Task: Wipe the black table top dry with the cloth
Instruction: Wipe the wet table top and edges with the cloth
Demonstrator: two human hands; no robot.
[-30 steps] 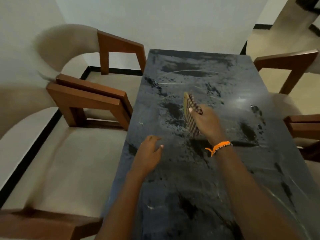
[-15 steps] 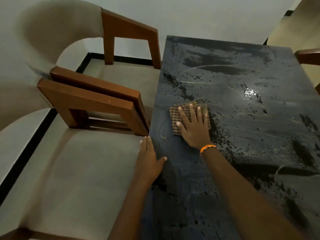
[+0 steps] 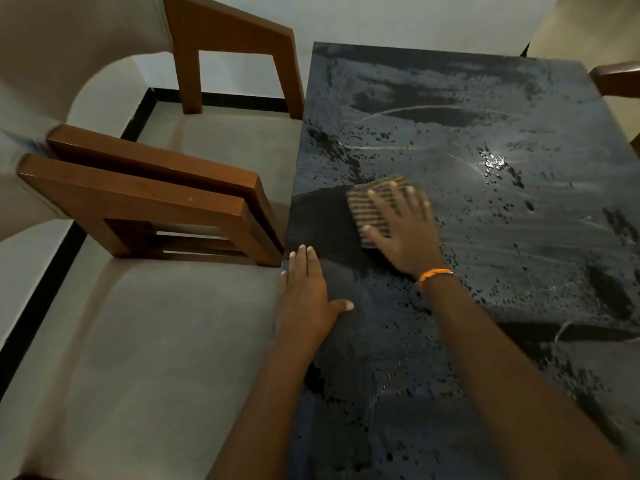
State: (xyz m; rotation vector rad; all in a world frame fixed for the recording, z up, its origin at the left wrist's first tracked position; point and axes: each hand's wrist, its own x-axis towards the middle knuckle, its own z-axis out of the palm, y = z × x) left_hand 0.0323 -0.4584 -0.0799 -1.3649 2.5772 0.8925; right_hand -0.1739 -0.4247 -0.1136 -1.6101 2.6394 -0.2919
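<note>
Pressing flat under the right hand [image 3: 408, 233], the checked cloth [image 3: 372, 209] lies on the black worktop [image 3: 485, 202] near its left edge, roughly midway along the length. That hand's grip is spread: fingers straight and fanned over the cloth, palm down, pinching nothing, with an orange wristband [image 3: 435, 274] at the wrist. The left hand [image 3: 306, 292] rests flat on the worktop's left edge just beside it, fingers straight and together, thumb out to the right.

Judging by the surface, the job looks barely begun. A dull, even patch sits to the left of the cloth, between it and the edge, and reads as wiped. Everywhere else carries beads and streaks of water: a bright wet glint [image 3: 495, 162] toward the right, dark smears across the far end, and speckled drops along the near stretch by the forearms. Most of the top is left to dry.

For room, the worktop's far half is open, giving long strokes toward the far edge and the right side. The left edge is tight: two wooden chair arms [image 3: 156, 199] come close against it just beyond the left hand, and a chair back [image 3: 235, 39] stands at the far left corner. Another wooden arm [image 3: 620, 77] shows at the far right corner.
</note>
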